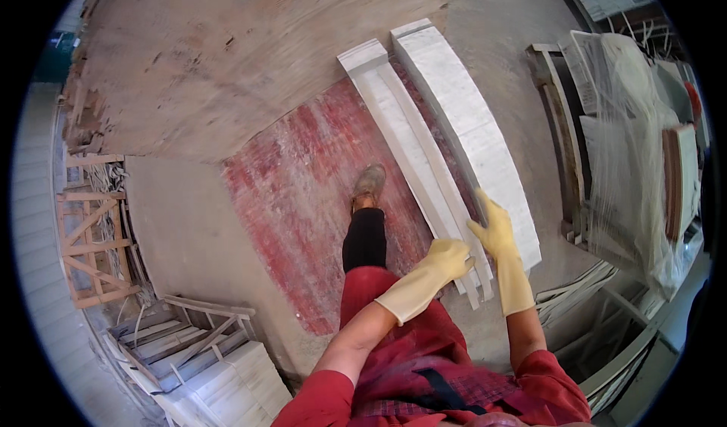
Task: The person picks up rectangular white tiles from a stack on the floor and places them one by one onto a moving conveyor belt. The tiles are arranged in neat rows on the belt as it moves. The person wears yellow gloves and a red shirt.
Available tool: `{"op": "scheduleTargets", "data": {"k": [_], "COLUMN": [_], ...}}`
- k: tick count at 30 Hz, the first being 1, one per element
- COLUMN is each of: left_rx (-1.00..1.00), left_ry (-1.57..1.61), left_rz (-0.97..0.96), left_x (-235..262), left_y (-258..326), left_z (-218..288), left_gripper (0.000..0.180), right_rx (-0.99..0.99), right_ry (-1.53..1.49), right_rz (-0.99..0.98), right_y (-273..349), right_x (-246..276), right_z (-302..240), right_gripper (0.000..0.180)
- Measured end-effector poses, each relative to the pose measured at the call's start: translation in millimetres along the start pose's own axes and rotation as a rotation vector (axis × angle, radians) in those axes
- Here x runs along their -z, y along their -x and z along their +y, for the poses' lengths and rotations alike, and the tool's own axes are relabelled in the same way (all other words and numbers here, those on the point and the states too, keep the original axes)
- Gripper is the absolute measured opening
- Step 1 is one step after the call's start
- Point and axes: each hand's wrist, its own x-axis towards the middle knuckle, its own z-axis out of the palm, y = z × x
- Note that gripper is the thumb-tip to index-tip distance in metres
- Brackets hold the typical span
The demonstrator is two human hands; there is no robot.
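Note:
Both hands wear cream rubber gloves. My left hand [448,259] is closed at the near end of a long white channel-shaped piece [409,158] with raised edges and a block at its far end; its fingertips are partly hidden. Just to the right, my right hand [497,228] has thumb and forefinger apart, over the gap between this piece and a thick white slab [473,131]. The slab has a smooth, pale top and lies alongside the channel-shaped piece. Whether the right fingertips touch either piece, I cannot tell.
Under my boot [369,181] lies a worn red board [303,169]. A big brown wooden panel [227,40] fills the upper left. Plastic-wrapped panels [628,147] stand on the right. Wooden crates [95,253] are at the left, and white slabs [235,385] at the lower left.

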Motion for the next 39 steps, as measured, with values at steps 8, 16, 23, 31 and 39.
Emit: {"op": "scheduleTargets", "data": {"k": [8, 16, 23, 31, 39], "left_rx": [0.218, 0.114, 0.225, 0.206, 0.190], "left_ry": [-0.151, 0.069, 0.083, 0.124, 0.102], "left_rz": [-0.192, -0.139, 0.128, 0.087, 0.174], "left_x": [77.6, 177.9, 227.0, 239.2, 230.6], "left_y": [-99.2, -137.6, -144.1, -150.3, -153.8], "left_z": [-108.2, -111.8, -156.4, -165.8, -170.5], "left_gripper": [0.031, 0.032, 0.036, 0.043, 0.042], "right_rx": [0.266, 0.410, 0.421, 0.404, 0.488], "right_ry": [0.208, 0.697, 0.932, 0.912, 0.965], "right_rz": [-0.059, -0.181, -0.216, -0.318, -0.092], "right_y": [-302.2, -535.7, -618.9, -636.4, -640.6], "right_x": [-104.6, -175.5, -206.4, -203.6, -224.4], "right_z": [-48.4, -123.4, -121.8, -130.2, -103.3], "right_gripper": [0.093, 0.098, 0.089, 0.085, 0.058]}}
